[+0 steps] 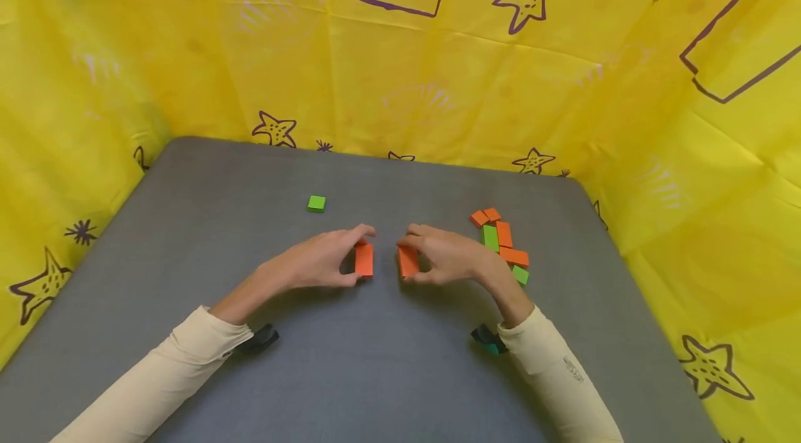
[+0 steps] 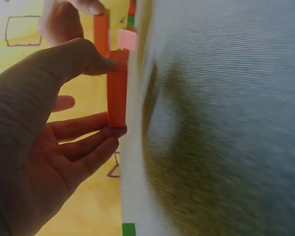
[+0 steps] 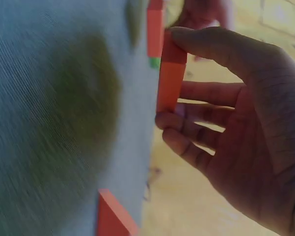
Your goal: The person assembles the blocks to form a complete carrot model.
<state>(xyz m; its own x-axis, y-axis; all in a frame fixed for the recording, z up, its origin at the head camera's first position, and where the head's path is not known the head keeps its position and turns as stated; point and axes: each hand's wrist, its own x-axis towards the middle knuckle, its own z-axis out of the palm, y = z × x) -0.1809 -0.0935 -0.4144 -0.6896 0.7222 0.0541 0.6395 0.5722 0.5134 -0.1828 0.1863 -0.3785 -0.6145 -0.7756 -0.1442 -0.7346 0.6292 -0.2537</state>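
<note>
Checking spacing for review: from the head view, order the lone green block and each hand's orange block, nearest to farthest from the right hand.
1. Right orange block, in the right hand.
2. Left orange block, in the left hand, across a gap.
3. Lone green block, farther left and back.

First orange block (image 1: 364, 260), oblong, was pinched by left hand (image 1: 322, 259), right of and nearer than lone green block (image 1: 316, 204). Second orange block (image 1: 409, 262), slightly skewed, pinched by right hand (image 1: 447, 255), was farther right. Lift looked unclear.
</note>
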